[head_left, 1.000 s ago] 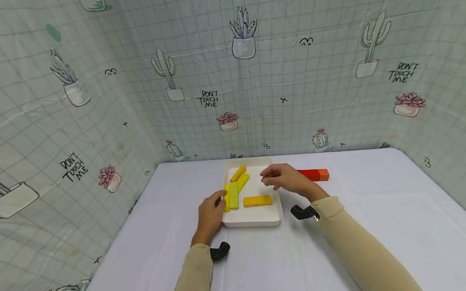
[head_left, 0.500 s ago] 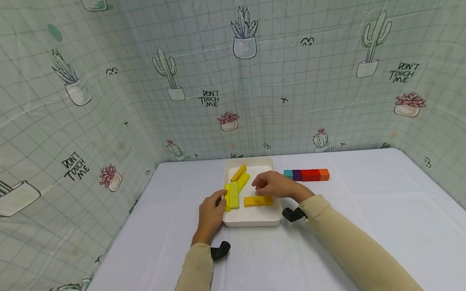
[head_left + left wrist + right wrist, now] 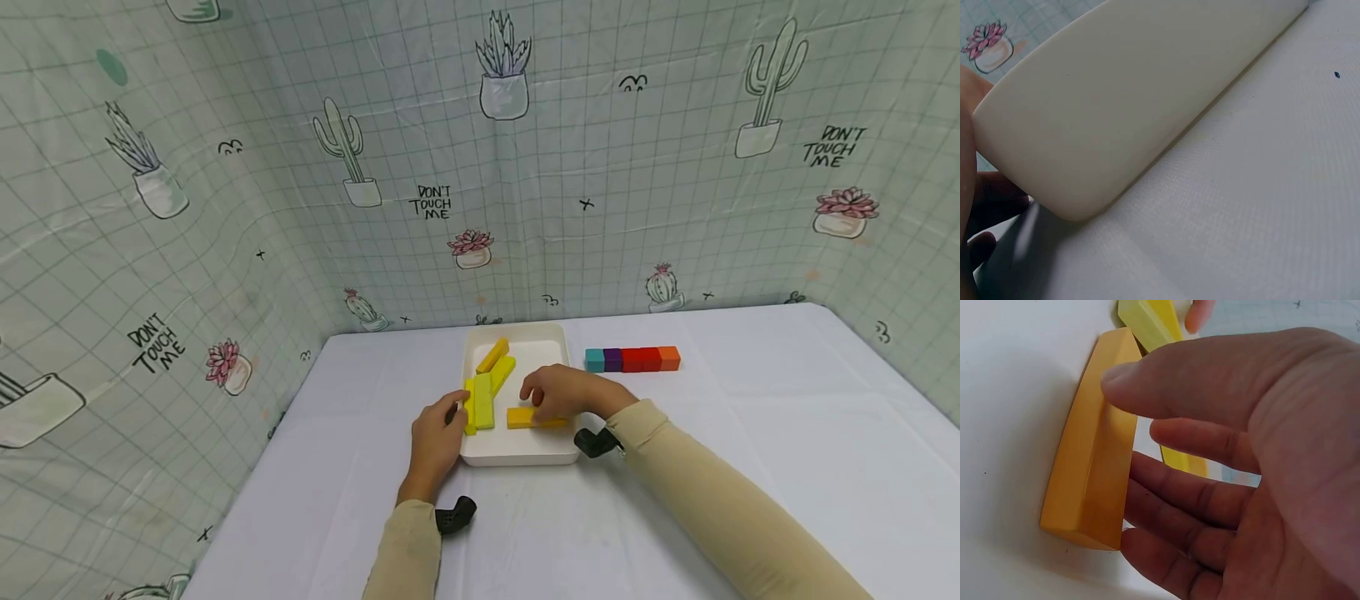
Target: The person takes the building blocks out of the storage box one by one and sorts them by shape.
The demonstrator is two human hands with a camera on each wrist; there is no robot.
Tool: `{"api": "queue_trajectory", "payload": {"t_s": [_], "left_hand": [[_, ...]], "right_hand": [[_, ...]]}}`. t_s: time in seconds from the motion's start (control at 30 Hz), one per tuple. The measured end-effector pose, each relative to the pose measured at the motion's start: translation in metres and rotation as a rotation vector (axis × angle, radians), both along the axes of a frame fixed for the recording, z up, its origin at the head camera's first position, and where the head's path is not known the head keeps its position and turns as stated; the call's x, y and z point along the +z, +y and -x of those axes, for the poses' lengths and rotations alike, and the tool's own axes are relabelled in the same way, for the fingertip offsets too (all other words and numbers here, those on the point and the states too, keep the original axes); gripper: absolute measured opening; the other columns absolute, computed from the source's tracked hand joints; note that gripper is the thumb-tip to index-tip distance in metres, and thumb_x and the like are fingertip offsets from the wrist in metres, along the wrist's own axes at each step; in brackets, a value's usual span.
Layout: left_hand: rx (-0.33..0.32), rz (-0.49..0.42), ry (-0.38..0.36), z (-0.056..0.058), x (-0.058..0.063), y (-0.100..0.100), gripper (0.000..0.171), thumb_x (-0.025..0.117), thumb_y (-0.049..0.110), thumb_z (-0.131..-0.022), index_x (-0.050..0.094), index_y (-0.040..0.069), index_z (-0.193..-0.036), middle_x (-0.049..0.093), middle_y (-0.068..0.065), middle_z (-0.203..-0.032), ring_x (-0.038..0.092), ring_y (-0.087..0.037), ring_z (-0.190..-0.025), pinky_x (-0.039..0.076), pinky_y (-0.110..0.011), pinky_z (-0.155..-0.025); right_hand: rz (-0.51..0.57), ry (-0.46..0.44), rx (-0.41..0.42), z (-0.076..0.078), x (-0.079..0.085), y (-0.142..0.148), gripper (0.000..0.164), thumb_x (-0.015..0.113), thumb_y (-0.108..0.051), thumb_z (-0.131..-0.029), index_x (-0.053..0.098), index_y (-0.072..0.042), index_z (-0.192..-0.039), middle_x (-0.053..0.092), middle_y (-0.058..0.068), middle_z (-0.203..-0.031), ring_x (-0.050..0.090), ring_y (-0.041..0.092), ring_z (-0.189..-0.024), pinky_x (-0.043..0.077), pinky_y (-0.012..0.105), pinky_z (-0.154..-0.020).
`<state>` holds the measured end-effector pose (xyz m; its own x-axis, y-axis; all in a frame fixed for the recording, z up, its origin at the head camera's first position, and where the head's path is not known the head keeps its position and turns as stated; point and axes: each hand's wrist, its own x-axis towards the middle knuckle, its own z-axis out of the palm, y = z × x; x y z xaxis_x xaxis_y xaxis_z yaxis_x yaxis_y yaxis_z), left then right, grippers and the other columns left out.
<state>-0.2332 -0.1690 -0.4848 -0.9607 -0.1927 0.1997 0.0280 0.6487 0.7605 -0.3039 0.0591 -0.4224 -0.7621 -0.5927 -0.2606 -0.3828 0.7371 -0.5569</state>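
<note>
A white tray (image 3: 517,459) lies on the table, with yellow and lime rectangular blocks (image 3: 483,402) along its left side. My left hand (image 3: 437,433) holds the tray's left wall near the front corner; the left wrist view shows its fingers (image 3: 997,194) at the end of the pale outer wall (image 3: 1116,94). Inside the tray, my right hand (image 3: 568,392) is over an orange-yellow block (image 3: 519,417). In the right wrist view, the thumb (image 3: 1125,384) lies on one face of this block (image 3: 1085,450), and the fingertips meet its opposite side.
Right of the tray, a row of small cubes stands on the white table: teal (image 3: 594,360), purple (image 3: 612,360), red (image 3: 641,359) and orange (image 3: 669,358). A cloth with printed cacti (image 3: 502,167) hangs behind the table.
My right hand has come down and toward me onto the orange-yellow block, which has shifted slightly right. The teal and purple cubes are now uncovered. My left hand stays at the tray.
</note>
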Motion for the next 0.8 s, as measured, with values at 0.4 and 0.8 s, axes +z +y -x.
{"api": "queue_trajectory", "payload": {"t_s": [0.4,0.8], "left_hand": [[-0.008,0.001,-0.007,0.0013,0.0000,-0.0010,0.033,0.057,0.020,-0.098,0.069,0.021,-0.129,0.067,-0.005,-0.123,0.058,-0.025,-0.111,0.045,-0.050,-0.102],[-0.002,-0.011,-0.023,0.0006,0.0017,-0.0011,0.033,0.057,0.020,-0.098,0.068,0.021,-0.129,0.066,-0.006,-0.122,0.058,-0.025,-0.111,0.045,-0.050,-0.103]], "right_hand": [[-0.084,0.038,0.004,-0.0008,0.0022,-0.0057,0.021,0.078,-0.016,-0.085,0.072,-0.012,-0.105,0.064,0.000,-0.094,0.057,0.021,-0.086,0.054,0.034,-0.080],[0.013,0.081,0.022,0.0038,0.0002,-0.0003,0.008,0.073,-0.019,-0.088,0.072,-0.015,-0.096,0.065,-0.003,-0.088,0.058,0.019,-0.079,0.053,0.031,-0.073]]}}
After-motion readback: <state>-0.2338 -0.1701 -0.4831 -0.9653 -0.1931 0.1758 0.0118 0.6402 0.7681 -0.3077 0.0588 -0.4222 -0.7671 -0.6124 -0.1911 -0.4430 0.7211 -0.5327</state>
